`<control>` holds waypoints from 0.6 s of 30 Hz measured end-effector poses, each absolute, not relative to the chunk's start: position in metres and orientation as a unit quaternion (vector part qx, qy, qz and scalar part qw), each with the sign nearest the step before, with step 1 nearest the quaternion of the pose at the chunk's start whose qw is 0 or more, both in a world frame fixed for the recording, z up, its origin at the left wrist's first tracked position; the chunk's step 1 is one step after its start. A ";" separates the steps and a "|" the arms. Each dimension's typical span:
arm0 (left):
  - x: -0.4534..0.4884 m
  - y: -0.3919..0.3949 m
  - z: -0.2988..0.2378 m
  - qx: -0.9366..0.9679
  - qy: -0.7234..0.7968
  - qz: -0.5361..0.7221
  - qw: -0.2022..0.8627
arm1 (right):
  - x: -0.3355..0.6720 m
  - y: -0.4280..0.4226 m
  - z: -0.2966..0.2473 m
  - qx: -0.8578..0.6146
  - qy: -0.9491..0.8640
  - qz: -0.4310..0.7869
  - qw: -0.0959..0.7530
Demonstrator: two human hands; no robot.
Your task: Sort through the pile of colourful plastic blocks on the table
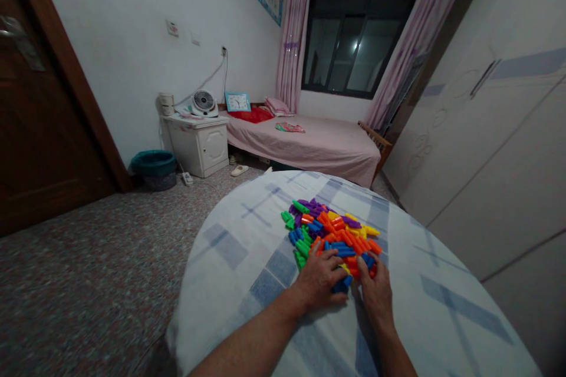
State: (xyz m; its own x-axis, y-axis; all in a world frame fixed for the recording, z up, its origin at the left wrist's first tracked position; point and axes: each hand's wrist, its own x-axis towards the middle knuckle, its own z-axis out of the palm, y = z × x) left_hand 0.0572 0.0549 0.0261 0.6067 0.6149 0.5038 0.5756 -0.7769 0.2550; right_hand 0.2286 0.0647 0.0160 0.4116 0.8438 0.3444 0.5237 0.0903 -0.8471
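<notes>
A pile of small tube-like plastic pieces (340, 227) in orange, blue, green, purple and yellow lies on a round table. My left hand (322, 280) rests over the near left side of the pile, fingers spread and touching orange and blue pieces. Beneath its fingers a dark blue piece (340, 287) shows in part. At the near right edge, my right hand (375, 291) has its thumb and fingers closed around a blue plastic piece (367, 260). Orange pieces lie beside those fingers, partly hidden by them.
A white and blue checked cloth (230, 247) covers the table. Beyond it stand a bed (327, 141), a white nightstand (194, 147) with a fan (204, 103), and a teal bin (154, 168). A wardrobe (486, 147) is on the right, a brown door (44, 106) on the left.
</notes>
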 end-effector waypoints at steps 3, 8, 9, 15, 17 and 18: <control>0.057 0.060 0.022 0.865 0.361 0.344 0.054 | 0.224 0.065 0.019 -0.680 -0.492 0.175 0.515; 0.052 0.069 0.019 0.796 0.416 0.436 0.058 | 0.220 0.064 0.017 -0.665 -0.499 0.172 0.528; 0.050 0.071 0.020 0.778 0.431 0.453 0.057 | 0.219 0.064 0.016 -0.660 -0.505 0.172 0.529; 0.033 0.079 0.026 0.656 0.551 0.516 0.021 | 0.210 0.059 0.021 -0.604 -0.582 0.142 0.525; 0.028 0.081 0.028 0.620 0.599 0.507 0.008 | 0.205 0.057 0.021 -0.562 -0.633 0.114 0.519; 0.026 0.082 0.028 0.603 0.622 0.500 0.008 | 0.202 0.056 0.020 -0.541 -0.662 0.103 0.508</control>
